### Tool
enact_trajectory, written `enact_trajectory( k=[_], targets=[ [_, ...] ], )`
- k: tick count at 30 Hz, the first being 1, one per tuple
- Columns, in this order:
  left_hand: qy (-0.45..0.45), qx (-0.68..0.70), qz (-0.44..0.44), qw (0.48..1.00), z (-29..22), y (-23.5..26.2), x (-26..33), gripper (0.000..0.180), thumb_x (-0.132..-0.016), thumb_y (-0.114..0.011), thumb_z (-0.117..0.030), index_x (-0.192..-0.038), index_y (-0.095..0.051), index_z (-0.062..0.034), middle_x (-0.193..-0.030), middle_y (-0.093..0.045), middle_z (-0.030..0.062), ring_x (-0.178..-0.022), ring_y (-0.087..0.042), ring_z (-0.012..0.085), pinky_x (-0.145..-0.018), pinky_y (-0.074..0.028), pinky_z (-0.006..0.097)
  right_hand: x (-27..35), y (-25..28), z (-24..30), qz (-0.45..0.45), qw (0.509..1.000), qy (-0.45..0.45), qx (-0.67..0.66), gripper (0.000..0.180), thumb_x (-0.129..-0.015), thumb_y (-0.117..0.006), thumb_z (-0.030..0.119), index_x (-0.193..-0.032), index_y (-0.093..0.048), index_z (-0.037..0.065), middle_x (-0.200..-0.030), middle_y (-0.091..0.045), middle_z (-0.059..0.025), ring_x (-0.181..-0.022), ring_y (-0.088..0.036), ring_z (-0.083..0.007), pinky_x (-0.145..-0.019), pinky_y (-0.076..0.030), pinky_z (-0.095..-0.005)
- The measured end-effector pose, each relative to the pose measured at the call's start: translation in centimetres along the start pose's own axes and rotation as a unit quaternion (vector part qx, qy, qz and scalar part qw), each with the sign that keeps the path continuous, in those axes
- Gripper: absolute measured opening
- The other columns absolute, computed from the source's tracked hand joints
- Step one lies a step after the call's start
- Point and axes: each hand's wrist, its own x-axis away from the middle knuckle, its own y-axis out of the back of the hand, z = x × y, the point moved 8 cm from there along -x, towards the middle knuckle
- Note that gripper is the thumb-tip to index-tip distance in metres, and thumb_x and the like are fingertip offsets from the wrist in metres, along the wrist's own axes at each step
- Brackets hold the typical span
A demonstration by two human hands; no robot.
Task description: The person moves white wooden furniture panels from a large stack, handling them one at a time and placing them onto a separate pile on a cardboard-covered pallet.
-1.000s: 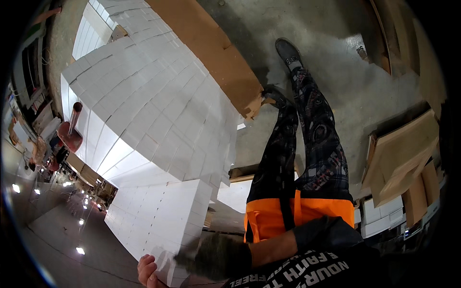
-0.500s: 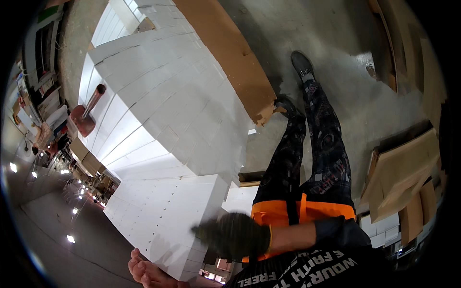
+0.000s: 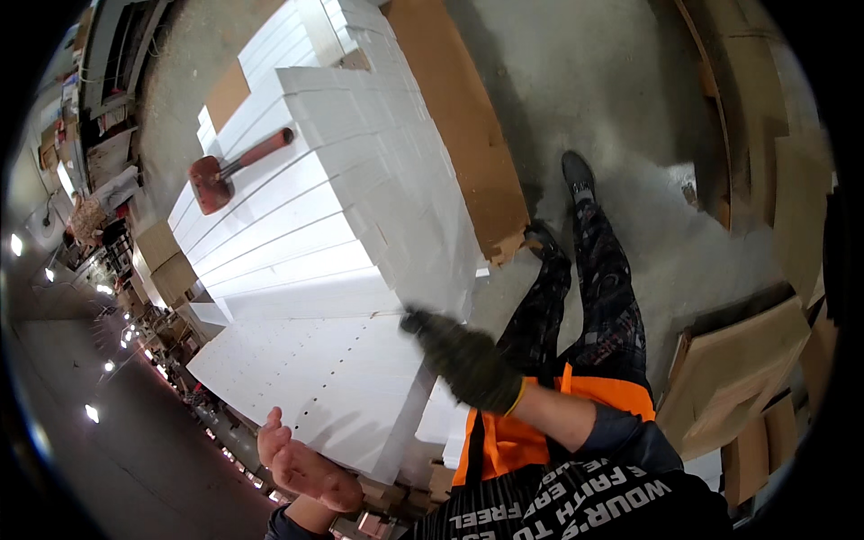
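Panels [image 3: 288, 364], white with dark holes, lie just past the left hand [image 3: 306, 468], beside a white stack [image 3: 279, 216]. Shirt [image 3: 670, 508] carries white block lettering. Left's bare, half curled, looks empty; right hand [image 3: 468, 364] gloved, blurred at panels' right edge, can't tell its grip

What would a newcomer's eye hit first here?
Probably the dull-red, block-headed mallet at upper left, lying on stacked white boards. Then the dark-green gloved right hand near centre, and the bare left hand lower left beside a white, dark-dotted panel. The bright orange cloth at the waist stands out.
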Motion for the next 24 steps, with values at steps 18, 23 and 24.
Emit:
enact_trajectory(
  k=[18, 23, 24],
  targets=[
    [-0.016, 0.014, 0.085, 0.996, -0.9, -1.2, -2.5, 0.031, -0.085, -0.044, -0.021, -0.098, -0.058, 0.0027, -0.094, -0.058, 0.0188, -0.090, -0.054, 0.0343, -0.084, -0.041, 0.041, 11.1, -1.6, 7.9, 0.008, 0.999, -0.012, -0.052, 0.025, -0.080, -0.054, 0.004, -0.105, -0.056, -0.002, -0.095, -0.060, -0.0148, -0.082, -0.061, -0.0259, -0.066, -0.049, -0.0345],
    [-0.087, -0.015, 0.152, 0.984, -2.7, -3.1, -3.0, 0.017, -0.063, -0.064, -0.018, -0.075, -0.063, -0.0049, -0.072, -0.062, 0.0091, -0.068, -0.058, 0.0279, -0.065, -0.045, 0.037, 13.4, -0.2, 6.1, 0.011, 0.999, -0.020, 0.039, 0.029, -0.074, -0.054, -0.001, -0.103, -0.058, -0.003, -0.092, -0.057, -0.0168, -0.077, -0.059, -0.0292, -0.064, -0.049, -0.0366],
    [-0.087, -0.019, 0.166, 0.982, -2.7, -3.4, -2.9, 0.014, -0.063, -0.063, -0.017, -0.071, -0.063, -0.0052, -0.068, -0.061, 0.0079, -0.065, -0.058, 0.0266, -0.064, -0.045, 0.036, 14.1, 0.0, 5.5, 0.008, 0.995, -0.004, 0.100, 0.026, -0.076, -0.053, 0.000, -0.101, -0.059, -0.003, -0.090, -0.057, -0.0174, -0.078, -0.058, -0.0299, -0.064, -0.049, -0.0361]
  ],
)
